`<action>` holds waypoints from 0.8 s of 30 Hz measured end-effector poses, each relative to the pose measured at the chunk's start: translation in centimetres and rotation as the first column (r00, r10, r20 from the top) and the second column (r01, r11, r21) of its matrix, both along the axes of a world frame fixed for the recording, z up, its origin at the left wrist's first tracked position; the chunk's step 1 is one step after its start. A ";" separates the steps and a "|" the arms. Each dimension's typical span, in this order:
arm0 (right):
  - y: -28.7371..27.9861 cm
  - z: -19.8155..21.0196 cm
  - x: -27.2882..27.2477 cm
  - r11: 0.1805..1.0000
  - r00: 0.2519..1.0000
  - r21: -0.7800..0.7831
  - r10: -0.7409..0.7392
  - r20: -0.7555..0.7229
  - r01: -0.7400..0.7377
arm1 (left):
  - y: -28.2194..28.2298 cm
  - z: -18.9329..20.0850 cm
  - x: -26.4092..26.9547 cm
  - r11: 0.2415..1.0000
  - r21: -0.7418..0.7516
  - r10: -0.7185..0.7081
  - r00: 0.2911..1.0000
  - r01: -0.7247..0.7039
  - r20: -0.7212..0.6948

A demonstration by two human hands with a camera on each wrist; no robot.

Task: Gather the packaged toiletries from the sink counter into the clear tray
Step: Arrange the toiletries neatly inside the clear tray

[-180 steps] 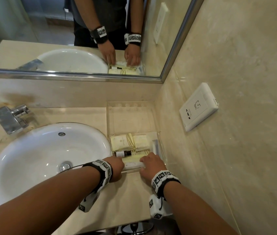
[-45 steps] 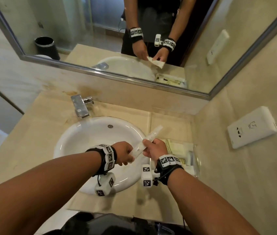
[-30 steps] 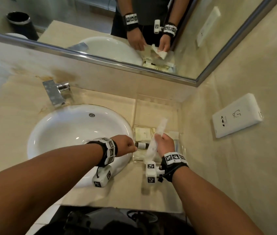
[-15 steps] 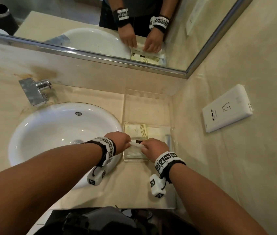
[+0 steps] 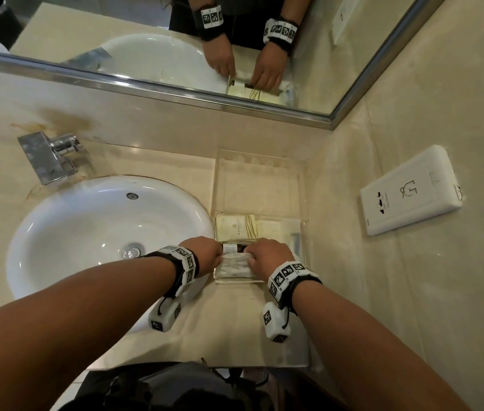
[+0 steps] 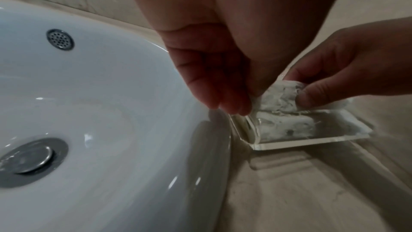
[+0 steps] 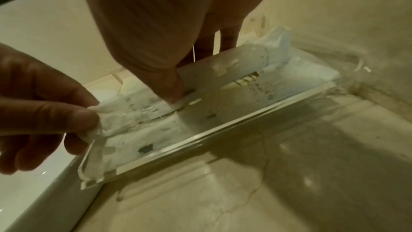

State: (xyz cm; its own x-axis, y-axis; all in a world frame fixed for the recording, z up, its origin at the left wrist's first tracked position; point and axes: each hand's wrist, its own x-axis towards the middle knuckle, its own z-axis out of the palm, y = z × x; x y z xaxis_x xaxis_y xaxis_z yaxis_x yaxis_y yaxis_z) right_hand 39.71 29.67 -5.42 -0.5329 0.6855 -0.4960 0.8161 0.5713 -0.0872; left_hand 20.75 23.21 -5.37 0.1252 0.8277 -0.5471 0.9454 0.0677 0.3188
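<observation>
Our left hand (image 6: 214, 84) pinches one end of the white packet (image 6: 278, 98) and our right hand (image 6: 347, 70) pinches the other, likely to lay it flat along the near end of the clear tray (image 5: 301, 185), beside cream sachets (image 5: 236, 228) already inside.

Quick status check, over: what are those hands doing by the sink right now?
Both hands on the white packet: left hand pinching one end, right hand holding the other. Packet at the near end of the clear tray, among other packets. Nothing in the way.
</observation>
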 end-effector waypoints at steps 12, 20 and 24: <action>-2.0 -1.3 3.0 0.948 0.948 0.120 -0.276 -0.158 0.296 | 1.3 0.3 1.2 0.998 0.025 -0.047 0.983 0.052 -0.176; -2.1 -1.3 4.2 0.947 0.921 0.058 -0.291 -0.259 0.315 | 1.3 1.1 1.1 0.997 -0.001 -0.080 0.985 0.081 -0.150; -2.5 -0.5 4.4 0.902 0.914 0.212 -0.323 -0.247 0.376 | 1.0 1.7 0.4 0.996 0.076 -0.040 0.992 0.049 -0.117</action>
State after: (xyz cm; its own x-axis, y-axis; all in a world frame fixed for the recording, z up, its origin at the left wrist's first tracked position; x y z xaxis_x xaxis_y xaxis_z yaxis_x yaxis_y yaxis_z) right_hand 44.07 27.13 -5.94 -0.3059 0.9326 -0.1917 0.9469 0.2771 -0.1630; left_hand 21.17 24.17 -3.66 0.1023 0.8636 -0.4936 0.9777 0.0042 0.2101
